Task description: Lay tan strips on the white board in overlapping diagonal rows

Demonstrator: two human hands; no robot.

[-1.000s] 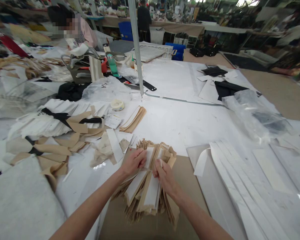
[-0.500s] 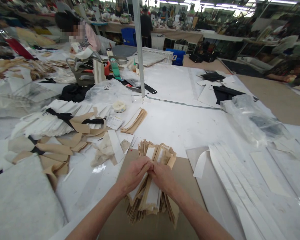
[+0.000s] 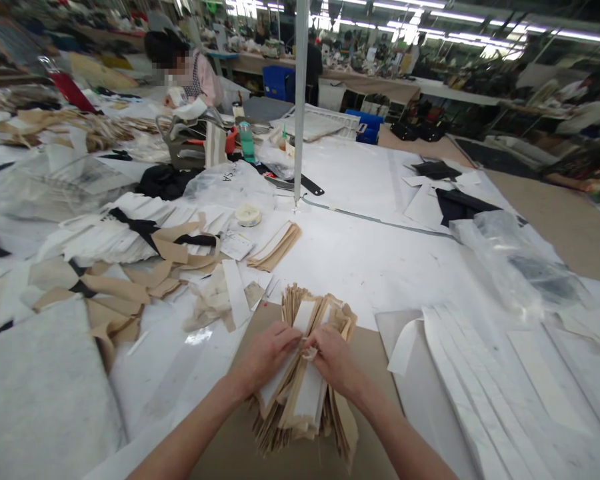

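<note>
A heap of narrow tan and white strips (image 3: 300, 400) lies on a brown board (image 3: 375, 373) right in front of me. My left hand (image 3: 266, 353) and my right hand (image 3: 336, 360) rest on top of the heap, fingertips almost meeting. Both are closed in a pinch on a small white strip end (image 3: 309, 350) held between them. The rest of that strip is hidden under my fingers.
Long white strips (image 3: 485, 393) lie on a grey sheet at the right. Tan and black cut pieces (image 3: 130, 267) spread at the left, with a tape roll (image 3: 248, 214) and a small tan stack (image 3: 276, 244) beyond. A metal pole (image 3: 300, 100) rises mid-table. A person (image 3: 190, 67) works far left.
My hands were apart, came together over the heap, and now pinch a small white piece between them. The camera tilted up slightly.
</note>
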